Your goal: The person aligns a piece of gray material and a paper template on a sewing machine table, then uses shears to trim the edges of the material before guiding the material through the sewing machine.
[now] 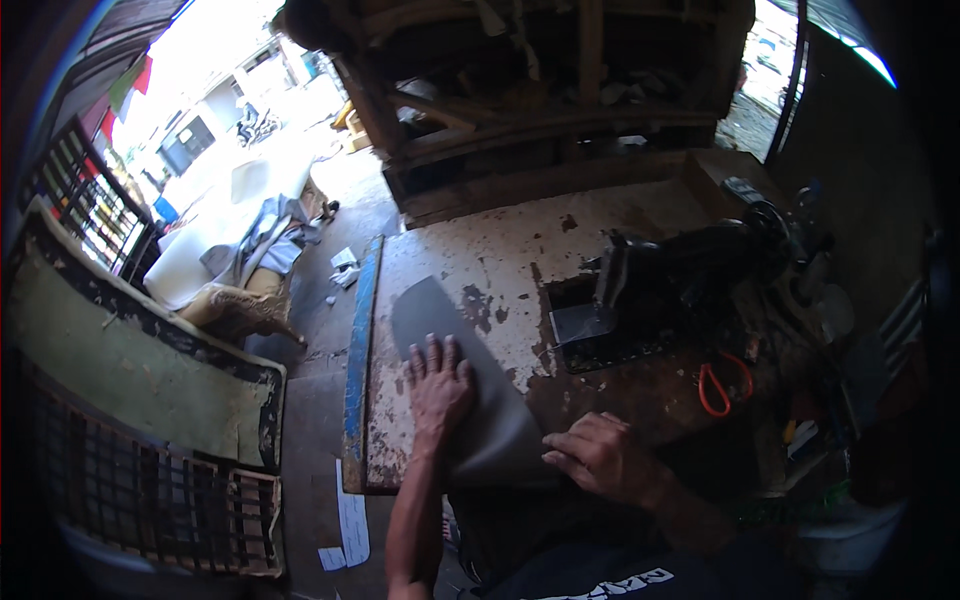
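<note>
A smooth dark-grey sheet of fabric or vinyl (490, 400) lies slantwise on the worn tabletop (460, 250), its near end hanging at the front edge. My left hand (440, 390) presses flat on the sheet, fingers spread. At the sheet's right edge, my right hand (595, 452) is closed in a pinch, thumb and fingertips on the material. Beyond it to the right stands a black sewing machine (660, 265), with a metal plate (582, 323) under its head. The sheet does not reach the needle area.
Orange-handled scissors (722, 385) lie right of my right hand. A dark wooden shelf (480, 130) stands behind the table. To the left are a framed green panel (140, 340), a slatted frame (150, 510) and draped cloth (265, 235). Paper strips (352, 515) lie on the floor.
</note>
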`<action>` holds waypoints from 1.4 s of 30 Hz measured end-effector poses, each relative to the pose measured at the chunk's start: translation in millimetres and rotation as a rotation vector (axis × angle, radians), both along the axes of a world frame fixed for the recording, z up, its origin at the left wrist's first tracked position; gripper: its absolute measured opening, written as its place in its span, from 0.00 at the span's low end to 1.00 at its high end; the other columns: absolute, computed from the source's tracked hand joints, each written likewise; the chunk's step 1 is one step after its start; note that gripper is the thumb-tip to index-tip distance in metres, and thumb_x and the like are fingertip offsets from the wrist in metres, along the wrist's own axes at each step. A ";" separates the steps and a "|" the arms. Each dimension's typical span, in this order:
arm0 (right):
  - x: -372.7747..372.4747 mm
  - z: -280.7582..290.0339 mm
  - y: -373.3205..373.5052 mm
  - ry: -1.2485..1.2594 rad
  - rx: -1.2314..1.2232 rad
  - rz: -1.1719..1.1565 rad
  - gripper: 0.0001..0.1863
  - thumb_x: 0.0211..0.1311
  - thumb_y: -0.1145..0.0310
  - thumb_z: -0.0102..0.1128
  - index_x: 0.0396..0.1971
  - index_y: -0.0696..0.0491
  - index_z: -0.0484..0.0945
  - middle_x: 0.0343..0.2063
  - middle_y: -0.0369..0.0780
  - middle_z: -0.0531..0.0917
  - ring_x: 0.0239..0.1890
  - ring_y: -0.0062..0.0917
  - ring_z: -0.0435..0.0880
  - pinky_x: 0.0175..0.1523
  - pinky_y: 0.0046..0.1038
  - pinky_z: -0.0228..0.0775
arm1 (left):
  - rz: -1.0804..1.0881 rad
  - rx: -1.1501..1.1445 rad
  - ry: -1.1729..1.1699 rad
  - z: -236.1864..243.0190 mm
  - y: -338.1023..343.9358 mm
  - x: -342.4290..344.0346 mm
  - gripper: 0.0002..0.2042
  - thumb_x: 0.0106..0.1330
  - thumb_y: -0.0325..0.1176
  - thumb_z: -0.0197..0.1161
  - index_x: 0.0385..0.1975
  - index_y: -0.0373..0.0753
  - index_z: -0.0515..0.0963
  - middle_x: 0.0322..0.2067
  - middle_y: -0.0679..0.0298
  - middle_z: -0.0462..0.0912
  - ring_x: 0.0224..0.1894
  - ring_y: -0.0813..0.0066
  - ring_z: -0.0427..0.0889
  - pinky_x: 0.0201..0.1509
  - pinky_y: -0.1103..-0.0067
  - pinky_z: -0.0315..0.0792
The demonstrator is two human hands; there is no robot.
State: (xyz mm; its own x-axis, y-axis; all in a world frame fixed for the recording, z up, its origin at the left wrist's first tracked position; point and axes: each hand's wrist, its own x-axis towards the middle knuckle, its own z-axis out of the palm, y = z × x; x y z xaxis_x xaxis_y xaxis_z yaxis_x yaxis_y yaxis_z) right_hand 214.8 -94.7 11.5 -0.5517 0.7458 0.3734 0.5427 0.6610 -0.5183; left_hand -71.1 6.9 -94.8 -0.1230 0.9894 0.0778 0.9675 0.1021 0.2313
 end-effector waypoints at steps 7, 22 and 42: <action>67.0 -3.4 80.7 -0.035 -0.013 -0.523 0.09 0.68 0.73 0.61 0.44 0.58 0.85 0.41 0.48 0.87 0.46 0.46 0.86 0.54 0.44 0.78 | -0.323 0.122 -0.129 25.9 -5.8 76.3 0.28 0.79 0.50 0.51 0.75 0.46 0.67 0.77 0.50 0.63 0.80 0.44 0.55 0.83 0.54 0.47; 52.5 -104.5 325.0 -0.270 0.146 -0.295 0.26 0.64 0.47 0.65 0.55 0.47 0.83 0.47 0.46 0.87 0.54 0.38 0.86 0.57 0.42 0.79 | -0.076 0.174 -0.121 12.1 -19.4 16.2 0.25 0.76 0.47 0.55 0.68 0.44 0.74 0.73 0.50 0.69 0.78 0.48 0.62 0.82 0.55 0.53; 89.4 -8.8 49.0 -0.130 -0.163 -0.581 0.15 0.71 0.68 0.61 0.52 0.59 0.82 0.49 0.51 0.85 0.55 0.50 0.83 0.60 0.44 0.74 | -0.064 -0.029 -0.219 38.8 102.4 64.7 0.28 0.76 0.50 0.55 0.67 0.37 0.72 0.65 0.42 0.73 0.71 0.46 0.68 0.74 0.51 0.59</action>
State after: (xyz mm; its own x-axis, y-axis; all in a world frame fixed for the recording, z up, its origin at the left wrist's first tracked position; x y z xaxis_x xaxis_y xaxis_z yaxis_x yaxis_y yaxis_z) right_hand 304.2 -45.7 2.7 -0.0715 0.9798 0.1866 0.8560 0.1563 -0.4928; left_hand -6.4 109.3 -56.0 -0.0711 0.9971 0.0273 0.8990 0.0523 0.4348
